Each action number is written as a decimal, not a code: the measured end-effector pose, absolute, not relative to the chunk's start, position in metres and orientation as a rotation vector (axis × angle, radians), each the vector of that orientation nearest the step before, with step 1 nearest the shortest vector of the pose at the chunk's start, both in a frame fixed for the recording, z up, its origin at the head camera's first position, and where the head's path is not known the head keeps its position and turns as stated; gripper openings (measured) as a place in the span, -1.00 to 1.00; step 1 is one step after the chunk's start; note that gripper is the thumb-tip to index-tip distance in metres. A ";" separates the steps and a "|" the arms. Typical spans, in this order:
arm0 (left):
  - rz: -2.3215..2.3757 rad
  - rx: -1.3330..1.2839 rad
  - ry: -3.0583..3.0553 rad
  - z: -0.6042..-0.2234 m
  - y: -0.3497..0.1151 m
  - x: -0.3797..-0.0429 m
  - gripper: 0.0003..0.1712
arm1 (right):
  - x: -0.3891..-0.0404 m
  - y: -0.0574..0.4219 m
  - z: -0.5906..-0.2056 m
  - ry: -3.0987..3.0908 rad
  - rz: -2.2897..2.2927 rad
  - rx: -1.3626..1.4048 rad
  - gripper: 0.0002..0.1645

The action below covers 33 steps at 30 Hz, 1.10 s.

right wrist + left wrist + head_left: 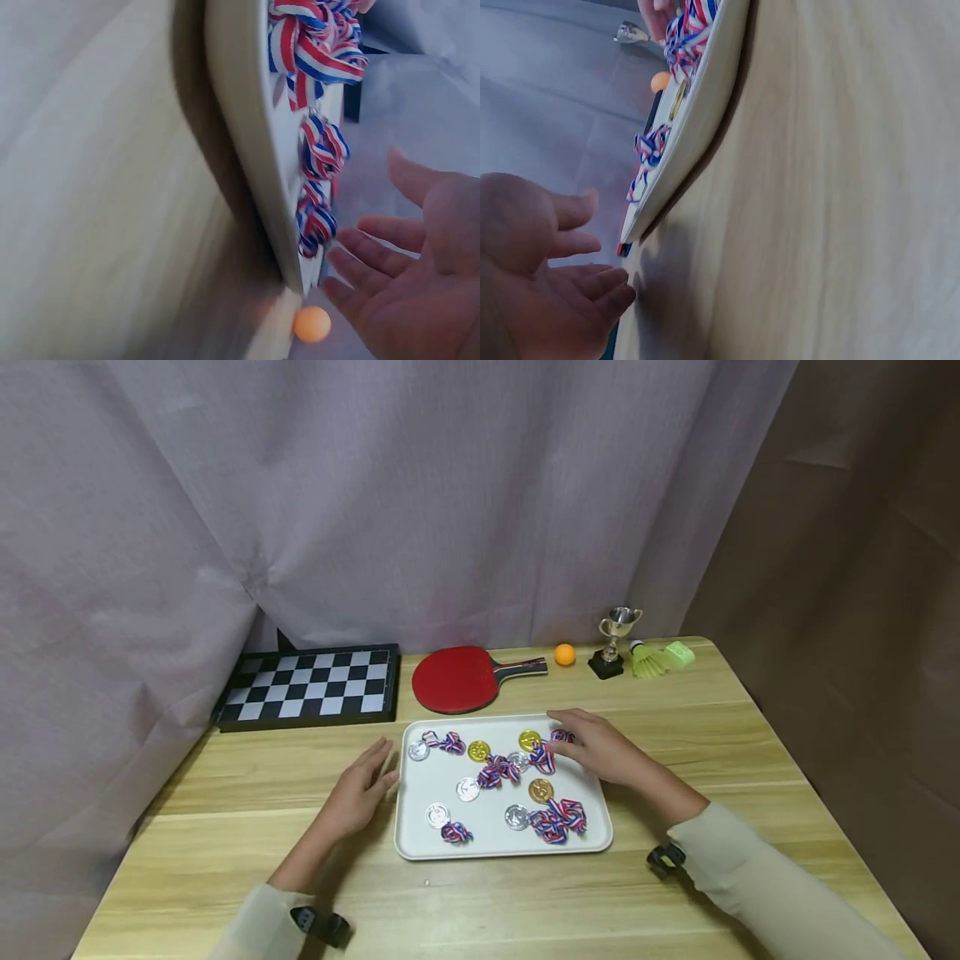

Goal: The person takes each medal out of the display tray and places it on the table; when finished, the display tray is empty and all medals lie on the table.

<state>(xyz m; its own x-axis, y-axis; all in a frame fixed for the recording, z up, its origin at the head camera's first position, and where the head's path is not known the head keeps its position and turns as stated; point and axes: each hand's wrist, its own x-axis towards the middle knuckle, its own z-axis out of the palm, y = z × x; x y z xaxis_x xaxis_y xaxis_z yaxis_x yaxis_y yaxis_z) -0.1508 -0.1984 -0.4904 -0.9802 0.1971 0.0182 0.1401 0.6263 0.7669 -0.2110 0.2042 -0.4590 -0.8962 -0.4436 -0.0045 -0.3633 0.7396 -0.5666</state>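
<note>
A white tray [480, 847] lies on the table, bearing several gold and silver medals with striped red, white and blue ribbons. Just off its left edge is my left hand [358, 793], fingers extended and loosely bent, holding nothing. My right hand [603, 750] reaches over the tray's back right corner, its fingers spread beside a bundled ribbon [561, 737] that it partly hides. Close to those fingers lies a gold medal [529, 741]. In the right wrist view the palm faces the tray and the ribbon bundles [324, 146], with nothing in its grasp.
Behind the tray are a folding chessboard [311, 685] and a red table tennis bat [454, 681]. Farther right stand an orange ball [565, 654], a small trophy cup [617, 639], a yellow shuttlecock [648, 662] and a pale green block [679, 653]. A grey curtain [450, 502] hangs behind the table.
</note>
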 end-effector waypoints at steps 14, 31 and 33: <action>1.665 0.072 2.493 -0.500 -0.187 -0.152 -0.36 | -0.236 0.173 -0.482 2.764 -1.040 -0.540 -0.54; 1.670 0.073 2.463 -0.505 -0.191 -0.152 -0.32 | -0.244 0.173 -0.486 2.724 -1.043 -0.519 -0.80; 1.670 0.084 2.463 -0.504 -0.191 -0.152 -0.32 | -0.245 0.173 -0.485 2.709 -1.058 -0.502 -0.79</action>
<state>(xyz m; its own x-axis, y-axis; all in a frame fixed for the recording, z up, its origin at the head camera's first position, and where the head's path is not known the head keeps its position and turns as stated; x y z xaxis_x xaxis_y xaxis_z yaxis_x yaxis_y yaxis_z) -0.1520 -0.1909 -0.5044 -0.9849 0.1381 -0.1043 -0.0457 0.3735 0.9265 -0.2450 0.1732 -0.4850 -0.9246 -0.3772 -0.0531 -0.2414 0.6880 -0.6843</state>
